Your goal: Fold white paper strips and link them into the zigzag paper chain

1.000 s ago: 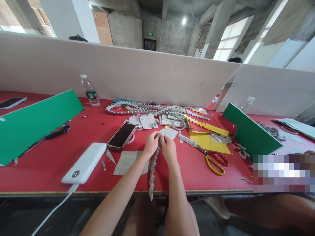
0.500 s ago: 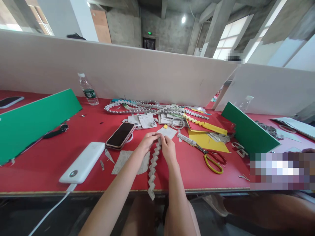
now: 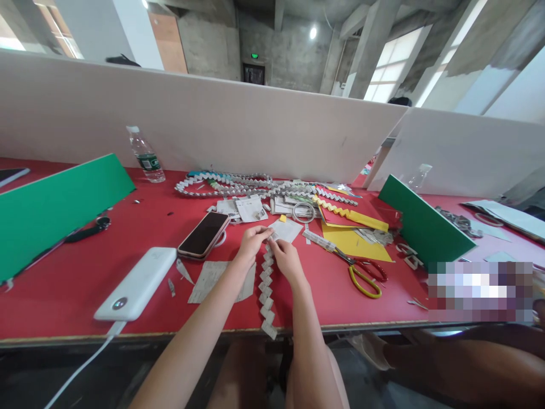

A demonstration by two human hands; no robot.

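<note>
Both hands, left [image 3: 251, 243] and right [image 3: 286, 258], pinch the chain's [image 3: 266, 287] top; its loose tail overhangs the table [image 3: 85, 284] edge and could unfold.

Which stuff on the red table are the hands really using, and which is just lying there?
In use:
- left hand and right hand, both pinching the top of the folded paper chain

Just lying about:
- phone
- white power bank
- scissors
- water bottle
- yellow paper
- finished chains by the partition

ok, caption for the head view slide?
Both hands pinch the top of a folded paper chain over a cluttered red table.
</note>
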